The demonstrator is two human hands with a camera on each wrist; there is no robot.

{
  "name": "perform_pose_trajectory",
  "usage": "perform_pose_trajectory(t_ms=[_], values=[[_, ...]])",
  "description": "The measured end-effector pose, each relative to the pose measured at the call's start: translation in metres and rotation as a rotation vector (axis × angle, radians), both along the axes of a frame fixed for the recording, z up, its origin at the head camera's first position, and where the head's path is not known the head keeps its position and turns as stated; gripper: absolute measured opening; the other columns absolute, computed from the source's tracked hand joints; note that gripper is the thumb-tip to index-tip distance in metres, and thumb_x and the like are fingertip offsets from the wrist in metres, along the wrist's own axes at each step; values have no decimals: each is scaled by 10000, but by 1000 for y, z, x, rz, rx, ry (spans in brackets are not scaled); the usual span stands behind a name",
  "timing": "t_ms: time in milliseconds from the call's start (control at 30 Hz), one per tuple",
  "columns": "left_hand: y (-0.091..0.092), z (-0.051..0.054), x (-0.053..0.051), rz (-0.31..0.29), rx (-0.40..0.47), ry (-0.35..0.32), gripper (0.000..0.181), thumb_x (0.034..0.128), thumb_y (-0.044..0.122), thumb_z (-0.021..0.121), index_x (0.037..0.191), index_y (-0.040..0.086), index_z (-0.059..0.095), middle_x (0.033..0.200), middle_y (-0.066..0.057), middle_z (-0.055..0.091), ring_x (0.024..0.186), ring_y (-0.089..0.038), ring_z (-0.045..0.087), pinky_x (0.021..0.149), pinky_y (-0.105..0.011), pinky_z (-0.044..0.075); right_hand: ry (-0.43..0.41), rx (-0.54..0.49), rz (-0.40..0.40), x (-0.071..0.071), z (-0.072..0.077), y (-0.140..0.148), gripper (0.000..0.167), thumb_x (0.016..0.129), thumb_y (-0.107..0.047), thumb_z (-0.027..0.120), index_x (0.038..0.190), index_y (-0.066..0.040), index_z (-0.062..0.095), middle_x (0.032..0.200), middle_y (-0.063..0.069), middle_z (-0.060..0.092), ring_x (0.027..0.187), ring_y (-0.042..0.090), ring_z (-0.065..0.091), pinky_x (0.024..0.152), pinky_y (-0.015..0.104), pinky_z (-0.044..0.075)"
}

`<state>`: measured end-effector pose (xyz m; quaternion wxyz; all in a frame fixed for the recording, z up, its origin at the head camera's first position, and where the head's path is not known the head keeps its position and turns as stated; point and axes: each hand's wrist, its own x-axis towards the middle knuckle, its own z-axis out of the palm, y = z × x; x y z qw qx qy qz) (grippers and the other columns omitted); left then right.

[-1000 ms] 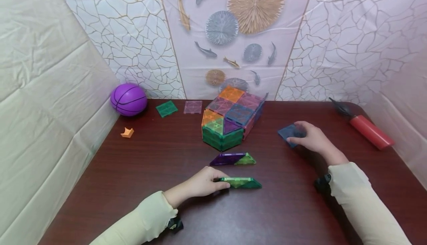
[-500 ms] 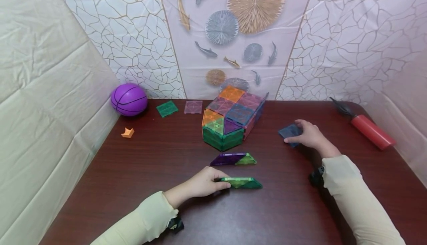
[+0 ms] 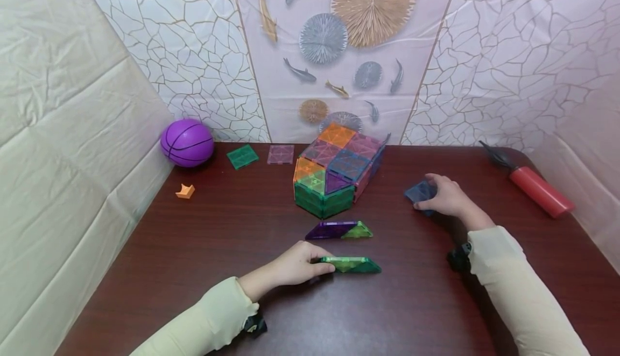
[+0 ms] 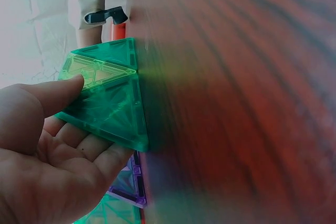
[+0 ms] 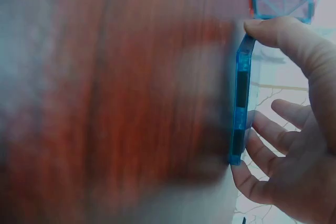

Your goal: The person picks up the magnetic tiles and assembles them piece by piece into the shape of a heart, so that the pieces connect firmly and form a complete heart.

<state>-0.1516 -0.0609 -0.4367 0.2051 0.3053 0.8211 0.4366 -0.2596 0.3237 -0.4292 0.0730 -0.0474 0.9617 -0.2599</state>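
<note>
In the head view my left hand (image 3: pixel 297 264) pinches the left end of an upright strip of green and lime magnetic tiles (image 3: pixel 351 265). The left wrist view shows its triangles (image 4: pixel 107 111), the thumb over the lime one and fingers behind. My right hand (image 3: pixel 448 196) holds a blue magnetic tile (image 3: pixel 417 192) low at the table, thumb at the near edge and fingers at the far side. In the right wrist view this tile (image 5: pixel 241 98) appears edge-on between thumb and fingertips. A purple and lime strip (image 3: pixel 339 230) stands behind the green one.
A boxy structure of coloured magnetic tiles (image 3: pixel 334 167) stands mid-table. Behind it at left lie a green tile (image 3: pixel 242 156) and a pink tile (image 3: pixel 280 154). A purple ball (image 3: pixel 187 142), an orange piece (image 3: pixel 185 191) and a red-bodied pump (image 3: pixel 541 192) lie near the sides.
My right hand has shifted slightly left over the blue tile, its thumb first sliding outward, then coming in against the near edge. My left hand and the strips stay put.
</note>
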Motion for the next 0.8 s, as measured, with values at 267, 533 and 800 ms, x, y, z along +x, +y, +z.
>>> perform_pose_trajectory(t_ms=[267,533,800], values=[[0,0,1,10,-3,8,149,921,179,661,1003,97,755,590,-84,627,467,-53,509,541,-182,445,52,-122,59,23,6,-11,966,802,-290,780,1474,90,200,1398,349,301,1256,496,376,993,618,362],[0,0,0,11,-5,18,150,924,180,656,1011,110,757,608,-46,631,466,-27,496,529,-175,440,133,-203,166,58,13,-41,971,751,-192,820,1465,94,227,1298,291,311,1192,460,432,976,589,400],[1,0,1,7,-11,41,148,923,176,658,1000,101,760,702,-30,678,491,1,478,562,-178,437,124,-299,278,91,6,-68,920,728,-140,832,1448,25,284,1314,224,363,1196,427,472,965,556,424]])
